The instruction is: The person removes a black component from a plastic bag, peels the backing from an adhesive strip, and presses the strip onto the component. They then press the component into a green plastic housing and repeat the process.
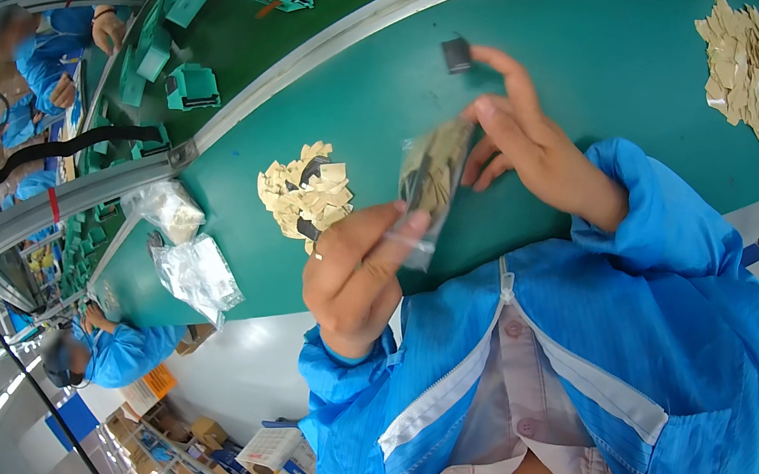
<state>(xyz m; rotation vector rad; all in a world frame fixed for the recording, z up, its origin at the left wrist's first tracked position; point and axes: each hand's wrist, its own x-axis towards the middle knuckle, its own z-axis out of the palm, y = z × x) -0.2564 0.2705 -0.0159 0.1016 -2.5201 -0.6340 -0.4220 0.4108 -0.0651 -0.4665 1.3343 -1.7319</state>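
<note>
Over the green work table, my left hand (359, 269) is closed on the lower end of a clear plastic bag (434, 171). Inside the bag are beige and dark flat pieces, partly smeared by motion. My right hand (542, 149) is beside the bag's upper end with its fingers apart; its thumb is close to the bag. A small black flat piece (455, 54) appears at the tip of my right index finger; whether it is touched or lies on the table I cannot tell. Left of the bag lies a loose heap of beige pieces (291, 189) with a few dark ones among them.
A larger pile of beige pieces (745, 78) lies at the far right of the table (598, 32). Clear plastic bags (195, 274) rest at the left edge. Beyond a metal rail (333, 41), green holders (193, 87) stand on a line. Co-workers in blue (130, 356) are at left.
</note>
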